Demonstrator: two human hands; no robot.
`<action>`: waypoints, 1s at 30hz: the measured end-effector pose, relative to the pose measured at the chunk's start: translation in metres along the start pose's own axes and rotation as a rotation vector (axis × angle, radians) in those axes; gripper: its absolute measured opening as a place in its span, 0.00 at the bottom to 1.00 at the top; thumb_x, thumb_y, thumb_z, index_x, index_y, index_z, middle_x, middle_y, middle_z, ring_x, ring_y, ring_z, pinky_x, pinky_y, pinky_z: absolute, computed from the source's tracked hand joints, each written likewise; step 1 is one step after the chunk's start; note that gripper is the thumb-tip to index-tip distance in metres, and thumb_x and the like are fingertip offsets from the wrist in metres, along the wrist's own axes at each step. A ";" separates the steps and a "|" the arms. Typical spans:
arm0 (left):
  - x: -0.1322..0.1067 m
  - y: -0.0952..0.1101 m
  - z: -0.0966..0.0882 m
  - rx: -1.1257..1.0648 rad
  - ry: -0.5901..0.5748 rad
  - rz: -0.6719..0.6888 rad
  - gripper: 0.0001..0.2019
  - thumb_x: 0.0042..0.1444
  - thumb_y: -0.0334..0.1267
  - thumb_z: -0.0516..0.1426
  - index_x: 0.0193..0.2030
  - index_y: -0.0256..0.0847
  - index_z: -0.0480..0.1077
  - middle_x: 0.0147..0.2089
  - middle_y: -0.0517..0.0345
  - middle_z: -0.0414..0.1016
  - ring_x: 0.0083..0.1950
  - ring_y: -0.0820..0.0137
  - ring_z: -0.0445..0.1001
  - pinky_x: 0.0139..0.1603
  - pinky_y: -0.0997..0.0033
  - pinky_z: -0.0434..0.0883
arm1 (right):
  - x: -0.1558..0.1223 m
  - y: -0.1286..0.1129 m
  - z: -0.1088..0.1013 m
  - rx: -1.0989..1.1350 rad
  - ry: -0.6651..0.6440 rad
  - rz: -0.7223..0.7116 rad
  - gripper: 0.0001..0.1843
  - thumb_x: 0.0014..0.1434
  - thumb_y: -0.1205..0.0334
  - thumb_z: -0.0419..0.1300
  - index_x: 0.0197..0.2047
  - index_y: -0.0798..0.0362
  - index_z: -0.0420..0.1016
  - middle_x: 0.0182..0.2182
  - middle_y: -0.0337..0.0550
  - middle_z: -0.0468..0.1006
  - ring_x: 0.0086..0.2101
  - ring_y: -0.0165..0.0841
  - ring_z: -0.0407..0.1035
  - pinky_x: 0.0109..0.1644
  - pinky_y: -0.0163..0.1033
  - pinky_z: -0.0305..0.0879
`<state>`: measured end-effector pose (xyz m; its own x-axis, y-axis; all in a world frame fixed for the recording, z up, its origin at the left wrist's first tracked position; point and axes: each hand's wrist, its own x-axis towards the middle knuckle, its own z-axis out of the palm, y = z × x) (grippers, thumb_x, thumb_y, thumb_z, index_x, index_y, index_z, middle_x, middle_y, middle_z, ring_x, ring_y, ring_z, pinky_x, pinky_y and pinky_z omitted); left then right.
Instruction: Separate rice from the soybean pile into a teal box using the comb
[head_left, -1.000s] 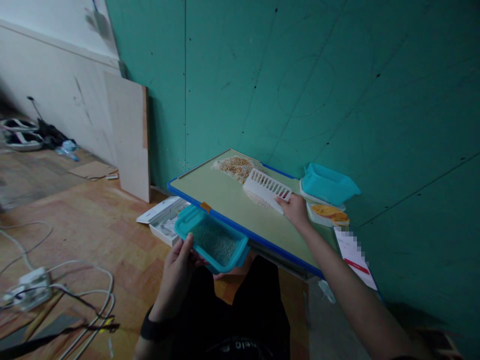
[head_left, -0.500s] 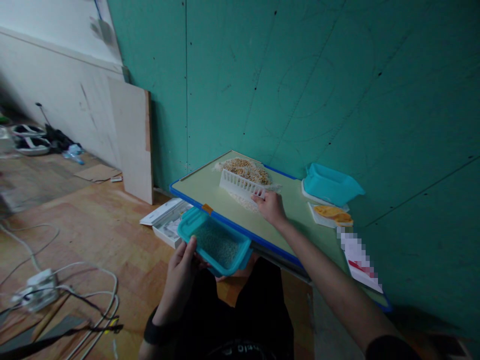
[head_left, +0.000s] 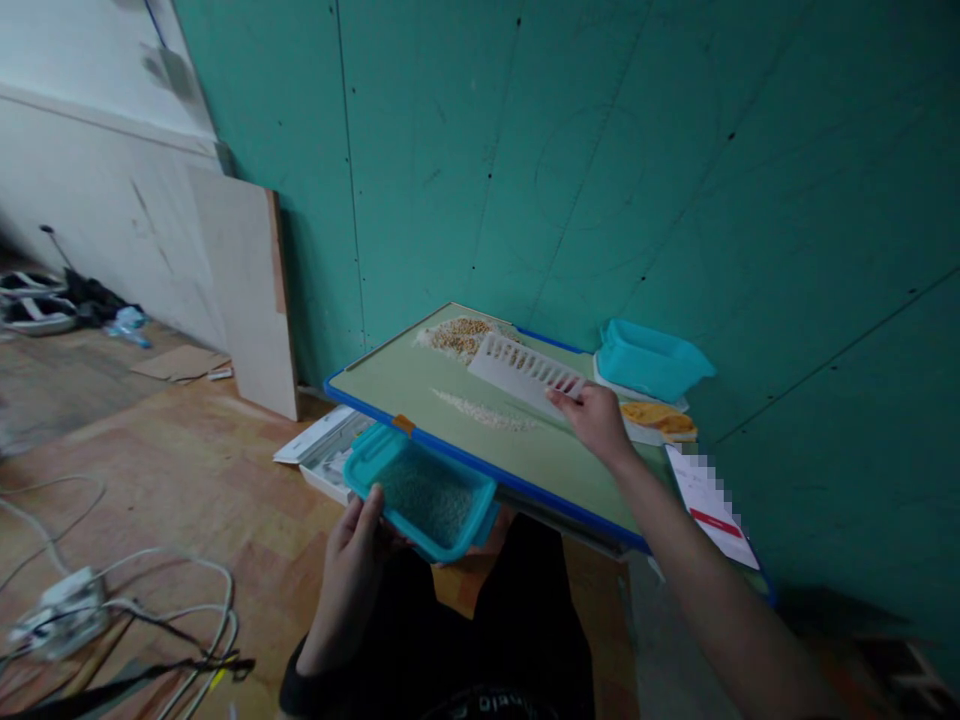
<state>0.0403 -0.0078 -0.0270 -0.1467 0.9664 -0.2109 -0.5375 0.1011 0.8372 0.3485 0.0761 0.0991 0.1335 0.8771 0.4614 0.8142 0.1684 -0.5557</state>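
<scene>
My left hand [head_left: 360,545] grips the near left side of a turquoise plastic container [head_left: 480,530], thumb over its rim. Small pale grains [head_left: 431,495] lie inside, and the container sits just below the table's front edge. In my right hand [head_left: 596,420] is a white slotted plastic strip [head_left: 525,372], held by its right end above the tabletop and tilted. Behind the strip, partly hidden by it, lies a pile of yellowish kernels mixed with white grains [head_left: 461,338]. A thin line of white grains [head_left: 487,412] lies on the table in front of the strip.
The green tabletop [head_left: 390,385] has a blue edge. A second turquoise container [head_left: 652,360], a yellow cloth-like item [head_left: 660,418] and a paper sheet [head_left: 709,505] are at its right. An open white box [head_left: 322,455] stands below. Cables and a power strip [head_left: 64,612] lie on the floor.
My right hand has moved the slotted strip to the right and away from the line of grains, which now shows fully. My left hand still holds the container under the edge.
</scene>
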 end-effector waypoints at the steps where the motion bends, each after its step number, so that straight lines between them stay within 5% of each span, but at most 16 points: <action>1: -0.001 0.001 0.001 -0.002 0.010 -0.002 0.17 0.49 0.53 0.69 0.34 0.44 0.72 0.20 0.69 0.68 0.20 0.72 0.69 0.24 0.74 0.71 | -0.010 0.010 -0.013 -0.029 0.025 0.009 0.15 0.58 0.53 0.62 0.33 0.55 0.84 0.33 0.48 0.86 0.37 0.44 0.80 0.39 0.40 0.71; 6: -0.006 0.004 0.003 -0.016 0.034 0.008 0.19 0.49 0.54 0.69 0.35 0.43 0.72 0.21 0.70 0.67 0.20 0.74 0.67 0.22 0.75 0.70 | -0.063 0.050 -0.057 -0.152 0.114 0.081 0.18 0.56 0.46 0.59 0.29 0.51 0.82 0.28 0.47 0.84 0.34 0.45 0.79 0.35 0.41 0.70; 11: -0.007 0.006 0.003 -0.027 0.036 -0.007 0.19 0.47 0.54 0.70 0.33 0.43 0.72 0.21 0.69 0.68 0.20 0.74 0.68 0.23 0.75 0.71 | -0.088 0.065 -0.071 -0.172 0.135 0.133 0.19 0.54 0.43 0.60 0.28 0.49 0.82 0.28 0.49 0.84 0.32 0.48 0.79 0.34 0.45 0.71; 17: -0.012 0.006 0.006 -0.042 0.044 -0.009 0.20 0.46 0.54 0.71 0.37 0.43 0.73 0.22 0.69 0.69 0.21 0.74 0.68 0.23 0.76 0.70 | -0.097 0.051 -0.070 -0.124 0.117 0.124 0.15 0.54 0.46 0.61 0.28 0.46 0.82 0.28 0.48 0.85 0.39 0.50 0.80 0.37 0.45 0.73; 26: -0.015 0.009 0.006 -0.005 0.076 -0.001 0.22 0.44 0.57 0.71 0.31 0.43 0.71 0.21 0.67 0.69 0.21 0.73 0.69 0.22 0.77 0.69 | -0.101 0.024 -0.054 -0.140 0.055 0.128 0.21 0.55 0.41 0.60 0.23 0.48 0.80 0.20 0.46 0.81 0.22 0.43 0.75 0.24 0.40 0.65; 30: -0.019 0.008 0.009 0.037 0.092 0.024 0.23 0.45 0.59 0.69 0.27 0.43 0.69 0.18 0.68 0.67 0.18 0.74 0.67 0.21 0.75 0.69 | -0.094 0.013 -0.043 -0.096 0.011 0.097 0.20 0.57 0.43 0.59 0.26 0.49 0.82 0.26 0.48 0.84 0.28 0.44 0.79 0.29 0.39 0.69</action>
<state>0.0458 -0.0234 -0.0117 -0.2357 0.9431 -0.2345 -0.5018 0.0886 0.8605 0.3705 -0.0232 0.0781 0.2199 0.8822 0.4163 0.8476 0.0385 -0.5292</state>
